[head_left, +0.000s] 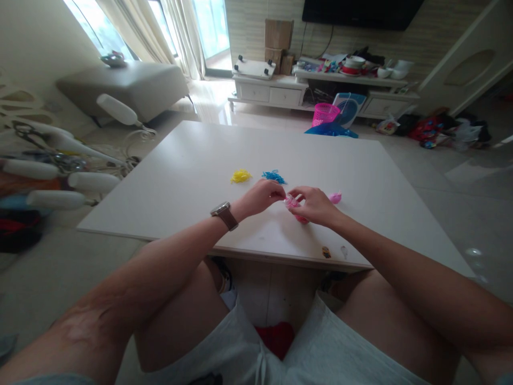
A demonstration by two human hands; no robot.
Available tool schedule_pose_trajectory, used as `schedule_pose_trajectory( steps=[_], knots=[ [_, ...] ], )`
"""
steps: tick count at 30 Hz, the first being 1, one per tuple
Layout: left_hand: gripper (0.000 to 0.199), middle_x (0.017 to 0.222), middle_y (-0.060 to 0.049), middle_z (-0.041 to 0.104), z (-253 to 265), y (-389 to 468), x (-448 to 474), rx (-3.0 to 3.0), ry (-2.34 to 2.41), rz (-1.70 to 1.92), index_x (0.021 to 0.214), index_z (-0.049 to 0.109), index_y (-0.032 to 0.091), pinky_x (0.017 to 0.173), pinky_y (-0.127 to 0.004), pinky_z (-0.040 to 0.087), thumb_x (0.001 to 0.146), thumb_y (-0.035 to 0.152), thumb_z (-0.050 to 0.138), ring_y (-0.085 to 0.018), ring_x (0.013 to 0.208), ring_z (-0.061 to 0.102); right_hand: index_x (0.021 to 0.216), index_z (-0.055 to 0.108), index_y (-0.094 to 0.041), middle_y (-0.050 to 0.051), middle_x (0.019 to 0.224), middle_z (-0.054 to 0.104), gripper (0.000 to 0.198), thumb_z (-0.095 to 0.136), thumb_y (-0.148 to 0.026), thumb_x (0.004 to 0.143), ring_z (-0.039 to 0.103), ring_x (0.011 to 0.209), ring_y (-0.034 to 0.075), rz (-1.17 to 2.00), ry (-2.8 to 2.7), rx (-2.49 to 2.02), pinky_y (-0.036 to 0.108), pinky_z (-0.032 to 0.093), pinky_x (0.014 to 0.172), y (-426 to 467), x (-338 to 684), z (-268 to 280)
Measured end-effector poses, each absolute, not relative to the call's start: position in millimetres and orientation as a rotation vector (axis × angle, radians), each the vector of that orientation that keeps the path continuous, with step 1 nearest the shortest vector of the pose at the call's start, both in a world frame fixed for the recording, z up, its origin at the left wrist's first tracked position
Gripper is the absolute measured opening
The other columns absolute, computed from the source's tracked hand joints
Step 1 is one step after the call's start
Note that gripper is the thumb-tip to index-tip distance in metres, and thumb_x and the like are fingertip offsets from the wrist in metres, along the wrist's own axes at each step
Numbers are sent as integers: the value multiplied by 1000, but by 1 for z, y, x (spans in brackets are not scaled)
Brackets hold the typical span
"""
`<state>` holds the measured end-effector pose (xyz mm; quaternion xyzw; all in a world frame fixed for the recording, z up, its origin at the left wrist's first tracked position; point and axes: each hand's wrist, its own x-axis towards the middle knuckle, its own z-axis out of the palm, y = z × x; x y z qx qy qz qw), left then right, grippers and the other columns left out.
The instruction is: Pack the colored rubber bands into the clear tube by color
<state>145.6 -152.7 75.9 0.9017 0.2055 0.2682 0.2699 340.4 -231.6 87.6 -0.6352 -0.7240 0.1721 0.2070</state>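
My right hand [315,206] is closed around a small clear plastic packet or container [292,202] with pink and red contents, held over the white table [200,155]. Against its left side is my left hand [264,195], fingers pinched together; whatever lies between them is too small to make out. Beyond the left hand lies a pile of blue strands [274,177], like thin bands. A yellow pile of similar strands [241,176] is to its left. Just right of my right hand rests a small pink bundle [335,198], partly hidden.
Near the front edge lie a small black and yellow piece [326,252] and a small clear item [343,252]. A blue chair back [332,130] and a pink basket [325,114] stand behind the table. White lamp arms [94,179] reach toward its left side.
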Motion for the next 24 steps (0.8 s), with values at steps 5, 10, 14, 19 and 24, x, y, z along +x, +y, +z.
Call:
schedule_pose_trajectory(
  steps=[5, 10, 14, 19, 24],
  knots=[
    [15, 85, -6, 72, 76, -156, 148, 2509, 475, 673, 87, 77, 19, 79, -30, 47, 90, 24, 64, -17, 80, 63, 99, 73, -23, 2, 98, 77, 28, 70, -28, 72, 72, 82, 20, 488, -2035, -1761, 29, 53, 75, -233, 338, 89],
    [14, 82, -3, 72, 82, -161, 148, 2390, 603, 706, 91, 74, 18, 74, -28, 47, 91, 21, 61, -14, 75, 63, 96, 73, -23, 2, 97, 76, 25, 70, -26, 71, 71, 82, 20, 507, -2016, -1739, 28, 53, 74, -233, 339, 90],
    [16, 85, -4, 68, 86, -160, 146, 2341, 643, 760, 91, 72, 16, 76, -28, 48, 91, 21, 57, -14, 77, 62, 97, 72, -22, 1, 97, 76, 28, 71, -24, 69, 71, 81, 19, 519, -1992, -1729, 28, 53, 74, -232, 341, 88],
    [27, 108, -9, 61, 84, -161, 143, 2532, 518, 574, 95, 77, 21, 102, -39, 40, 95, 35, 54, -23, 110, 53, 97, 72, -22, 1, 95, 76, 27, 71, -25, 70, 70, 80, 18, 525, -1963, -1649, 27, 53, 73, -232, 339, 88],
    [32, 119, -6, 54, 75, -165, 143, 2500, 539, 310, 110, 75, 31, 111, -43, 31, 96, 45, 50, -26, 119, 43, 94, 73, -22, 1, 94, 76, 27, 71, -19, 67, 71, 80, 19, 457, -2003, -1609, 29, 53, 74, -237, 333, 90]
  ],
)
